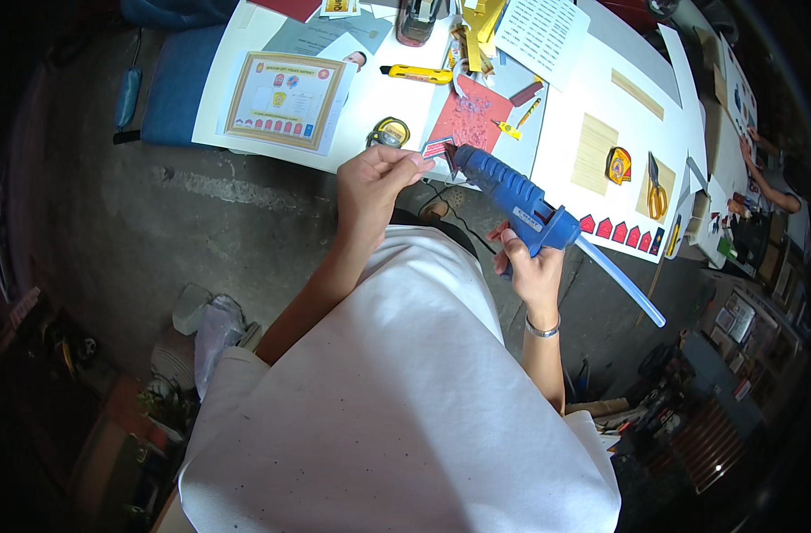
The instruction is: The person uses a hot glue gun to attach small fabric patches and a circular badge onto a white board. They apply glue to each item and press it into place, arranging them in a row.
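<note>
The right hand (532, 266) is wrapped around the grip of a blue glue gun (512, 195), its fingers closed on the handle, with a clear glue stick (620, 282) poking out the back. The nozzle points at a small red paper piece (441, 156) that the left hand (374, 182) pinches between closed fingertips, held up in the air just in front of the table (370, 98) edge. The nozzle looks to be touching or just beside the piece, so the gluing seems to be under way; whether any glue is on it yet is too small to tell. The piece is tiny, red with a pale edge, and looks like the row of red house-shaped cutouts (620, 231) already lined up on a white sheet to the right, which suggests several are done and this one is left to fix. A yellow knife (416, 74), scissors (657, 191) and a framed certificate (284, 99) lie on the table.
</note>
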`<state>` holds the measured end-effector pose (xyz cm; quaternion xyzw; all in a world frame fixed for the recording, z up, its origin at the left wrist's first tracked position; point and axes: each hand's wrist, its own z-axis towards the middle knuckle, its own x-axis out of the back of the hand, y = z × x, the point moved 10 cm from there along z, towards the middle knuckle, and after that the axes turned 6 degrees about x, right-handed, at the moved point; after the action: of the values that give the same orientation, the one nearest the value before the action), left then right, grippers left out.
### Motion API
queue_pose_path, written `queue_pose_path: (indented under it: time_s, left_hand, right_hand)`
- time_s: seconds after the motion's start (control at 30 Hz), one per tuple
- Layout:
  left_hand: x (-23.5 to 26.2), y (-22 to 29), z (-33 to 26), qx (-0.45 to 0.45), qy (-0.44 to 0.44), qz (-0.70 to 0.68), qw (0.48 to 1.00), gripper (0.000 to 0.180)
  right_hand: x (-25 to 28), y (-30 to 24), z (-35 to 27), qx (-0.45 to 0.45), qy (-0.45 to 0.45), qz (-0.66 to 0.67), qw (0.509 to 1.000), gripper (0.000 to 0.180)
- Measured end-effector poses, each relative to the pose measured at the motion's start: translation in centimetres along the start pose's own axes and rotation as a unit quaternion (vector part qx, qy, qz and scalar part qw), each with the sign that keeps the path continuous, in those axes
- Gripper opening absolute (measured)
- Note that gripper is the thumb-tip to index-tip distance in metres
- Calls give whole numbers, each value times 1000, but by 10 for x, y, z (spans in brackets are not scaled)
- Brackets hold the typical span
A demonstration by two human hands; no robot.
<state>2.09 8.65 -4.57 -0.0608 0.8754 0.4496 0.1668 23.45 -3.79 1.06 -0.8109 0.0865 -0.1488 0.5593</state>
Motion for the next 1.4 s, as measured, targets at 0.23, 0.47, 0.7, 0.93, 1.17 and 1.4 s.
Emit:
queue_pose_path:
  time_s: [0.23, 0.47, 0.7, 0.93, 1.17, 1.4]
  left_hand:
    - [-1, 0, 0, -3, 6, -4, 1000, 8]
    - [-1, 4, -1, -4, 5, 1, 1000, 7]
    - [0, 6, 0, -2, 16, 14, 1000, 6]
    - [-1, 5, 2, -6, 10, 18, 1000, 8]
    - [-2, 5, 2, -5, 11, 14, 1000, 8]
    - [-1, 6, 2, -6, 15, 20, 1000, 8]
  right_hand:
    - [0, -5, -4, 11, -1, -4, 1000, 18]
    - [4, -2, 2, -7, 20, 4, 1000, 23]
    - [3, -2, -2, -7, 17, 9, 1000, 23]
    - [5, 1, -3, -9, 16, 12, 1000, 24]
    - [8, 6, -6, -20, 28, 6, 999, 23]
    - [8, 7, -9, -15, 24, 10, 1000, 22]
